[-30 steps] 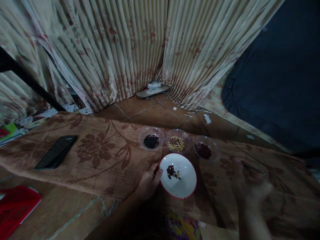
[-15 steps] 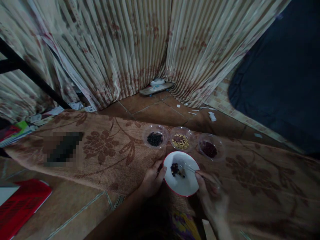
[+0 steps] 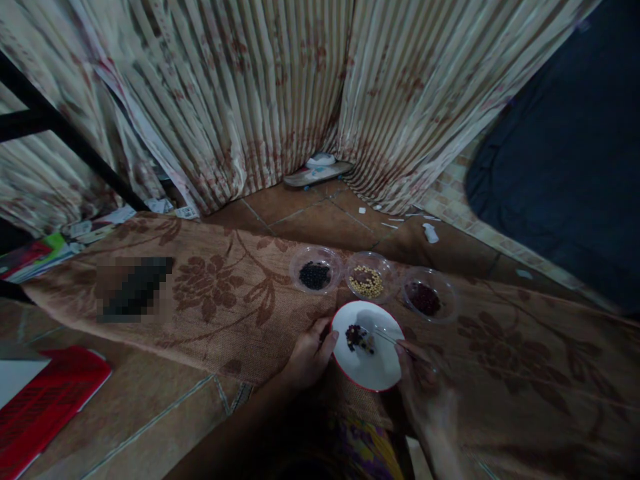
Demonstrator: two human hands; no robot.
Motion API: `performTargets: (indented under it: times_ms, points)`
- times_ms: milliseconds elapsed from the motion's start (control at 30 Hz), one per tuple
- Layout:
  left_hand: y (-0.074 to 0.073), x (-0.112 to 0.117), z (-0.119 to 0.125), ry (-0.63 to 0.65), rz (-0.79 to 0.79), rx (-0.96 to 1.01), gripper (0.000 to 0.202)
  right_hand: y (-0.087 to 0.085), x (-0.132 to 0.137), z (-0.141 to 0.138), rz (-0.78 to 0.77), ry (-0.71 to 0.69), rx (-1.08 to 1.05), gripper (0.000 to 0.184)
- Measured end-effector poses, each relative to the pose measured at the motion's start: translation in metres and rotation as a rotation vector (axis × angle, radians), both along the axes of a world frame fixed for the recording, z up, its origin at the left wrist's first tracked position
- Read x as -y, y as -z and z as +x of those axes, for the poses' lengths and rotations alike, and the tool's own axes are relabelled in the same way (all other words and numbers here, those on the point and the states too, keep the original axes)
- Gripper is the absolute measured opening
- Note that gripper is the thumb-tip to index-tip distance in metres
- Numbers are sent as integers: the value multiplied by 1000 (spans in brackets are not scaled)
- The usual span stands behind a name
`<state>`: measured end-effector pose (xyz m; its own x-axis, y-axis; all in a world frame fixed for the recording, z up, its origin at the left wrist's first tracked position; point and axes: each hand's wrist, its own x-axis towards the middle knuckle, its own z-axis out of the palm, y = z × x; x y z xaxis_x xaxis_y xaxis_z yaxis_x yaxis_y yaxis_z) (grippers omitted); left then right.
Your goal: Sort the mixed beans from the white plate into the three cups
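Beans (image 3: pixel 360 339), small mixed dark and pale, heaped in white red-rimmed bowl (image 3: pixel 380 377) on brown floral cloth (image 3: pixel 225 313), look hard, light and slippery, best nipped mid-body; left hand (image 3: pixel 307 357) clasps the bowl's rim, right hand (image 3: pixel 425 393) pinches thin metal tweezers (image 3: pixel 387 339).

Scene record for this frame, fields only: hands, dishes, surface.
left hand: grips the rim of the white bowl
right hand: pinches a thin tool, tip over the mixed beans in the bowl
clear cups: three in a row behind the bowl, holding black beans, yellow beans, red beans
surface: floral cloth on tiled floor
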<state>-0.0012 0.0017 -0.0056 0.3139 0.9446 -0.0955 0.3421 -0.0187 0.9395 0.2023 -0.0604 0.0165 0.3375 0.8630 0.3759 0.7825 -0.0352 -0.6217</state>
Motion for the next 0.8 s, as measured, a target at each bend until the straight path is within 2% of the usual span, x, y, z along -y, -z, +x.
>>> performTargets:
  times_ms: [167,400,567,800]
  points:
    - [0,0,1,-16,-7,4,33,2,1,-6,-39,-49,-58,24]
    - [-1,0,1,-4,0,6,34,2,-2,-11,-11,-113,-42,21]
    - [0,1,1,-3,3,-4,34,0,-3,-12,12,-108,-27,22]
    - [-1,0,0,-7,-5,-9,33,5,0,-8,-62,-85,-30,27]
